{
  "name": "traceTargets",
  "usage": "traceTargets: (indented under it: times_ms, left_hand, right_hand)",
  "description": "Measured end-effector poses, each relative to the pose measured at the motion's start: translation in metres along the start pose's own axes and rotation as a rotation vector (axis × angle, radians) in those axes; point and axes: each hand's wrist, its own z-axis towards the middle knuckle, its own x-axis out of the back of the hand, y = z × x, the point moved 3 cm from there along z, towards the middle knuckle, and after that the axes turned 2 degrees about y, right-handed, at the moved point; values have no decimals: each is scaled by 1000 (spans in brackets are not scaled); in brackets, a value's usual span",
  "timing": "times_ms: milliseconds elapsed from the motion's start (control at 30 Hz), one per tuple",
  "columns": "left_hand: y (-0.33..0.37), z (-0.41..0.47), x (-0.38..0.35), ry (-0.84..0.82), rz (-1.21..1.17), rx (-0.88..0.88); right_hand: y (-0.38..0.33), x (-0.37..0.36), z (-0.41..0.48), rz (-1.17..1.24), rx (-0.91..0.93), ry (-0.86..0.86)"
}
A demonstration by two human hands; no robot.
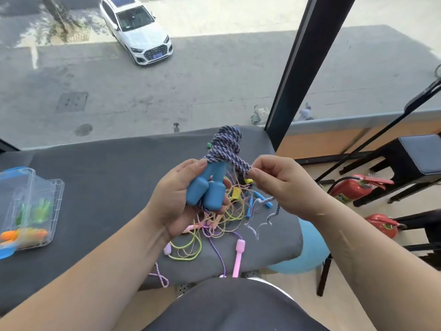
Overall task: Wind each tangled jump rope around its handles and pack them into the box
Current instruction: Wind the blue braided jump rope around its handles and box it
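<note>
Head view. Left hand [177, 197]: closed around two blue handles [206, 189] held side by side above the grey table [100, 187]. Blue-and-white braided rope [225, 145]: coiled about the handles' upper ends. Right hand [284, 185]: pinching the rope's free length. Tangled thin ropes [219, 220]: on the table beneath. Clear plastic box [31, 209]: far left, open.
</note>
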Motion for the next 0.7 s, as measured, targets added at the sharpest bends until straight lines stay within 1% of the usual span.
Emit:
traceTargets:
  times_ms: [100, 200, 267, 333, 367, 433, 500, 567, 633, 700]
  left_hand:
    - [4, -2, 3, -60, -7, 17]
    - [3, -4, -1, -124, -36, 80]
    - [2, -4, -3, -106, -27, 153]
    - [2, -6, -2, -101, 19, 209]
    - [2, -6, 0, -128, 70, 218]
    - [0, -8, 6, -235, 183, 206]
    - [-2, -10, 11, -337, 286, 224]
    - [-5, -11, 12, -430, 437, 261]
    - [-9, -10, 9, -473, 710, 258]
    - [-12, -7, 5, -442, 1034, 226]
  right_hand:
    - [6, 1, -1, -33, -7, -39]
    - [11, 0, 4, -175, -19, -66]
    - [16, 0, 10, -285, -32, -104]
    - [23, 0, 13, -366, -62, -177]
    - [24, 0, 13, -407, -71, -229]
    - [27, -1, 14, -530, -89, -335]
    - [31, -2, 15, -676, -143, -454]
    - [31, -2, 19, -730, -220, -571]
    - [27, -2, 27, -739, -289, -630]
    - [21, -4, 37, -754, -312, -593]
